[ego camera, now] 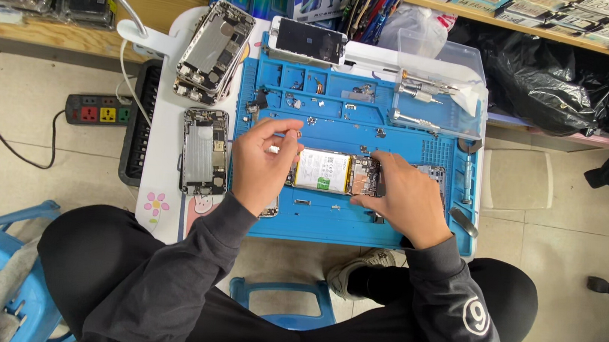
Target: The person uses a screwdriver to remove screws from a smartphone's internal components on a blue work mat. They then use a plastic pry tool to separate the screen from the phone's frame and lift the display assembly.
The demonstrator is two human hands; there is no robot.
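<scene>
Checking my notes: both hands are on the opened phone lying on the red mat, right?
Not quite: the mat is blue, not red, as the head view shows. Both the left hand and right hand are at the opened phone.

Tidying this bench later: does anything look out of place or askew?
Yes: two phone shells are stacked tilted, overhanging the white table's back edge. Small parts lie scattered over the blue mat beside the opened phone.

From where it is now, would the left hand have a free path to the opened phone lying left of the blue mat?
Probably yes: the left hand sits right beside that opened phone, with only bare white tabletop between them.
</scene>
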